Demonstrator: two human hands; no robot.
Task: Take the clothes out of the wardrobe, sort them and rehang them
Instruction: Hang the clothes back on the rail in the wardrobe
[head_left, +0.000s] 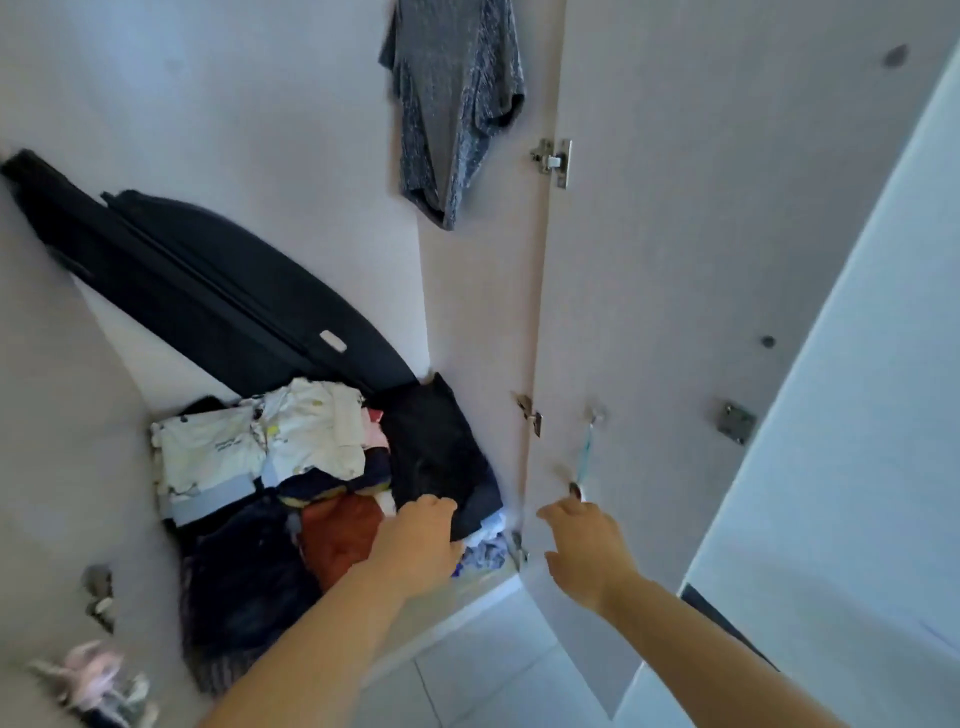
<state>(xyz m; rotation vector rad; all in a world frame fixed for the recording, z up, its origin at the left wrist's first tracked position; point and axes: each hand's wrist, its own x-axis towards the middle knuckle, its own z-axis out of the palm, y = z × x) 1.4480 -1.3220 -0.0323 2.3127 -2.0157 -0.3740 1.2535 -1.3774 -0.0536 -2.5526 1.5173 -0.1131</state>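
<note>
A heap of folded clothes lies on the wardrobe floor: white printed pieces, a rust-coloured garment, dark navy items and a black folded garment at the right. My left hand grips the front edge of the black garment, fingers curled over it. My right hand hovers by the open door, fingers loosely bent, holding nothing. A grey knitted top hangs high against the wardrobe's right wall.
A long black rolled cover leans diagonally across the wardrobe's back. Hinges sit on the door edge, and a small hook with a blue cord is on the door. Pale items hang at the lower left. White floor tiles lie below.
</note>
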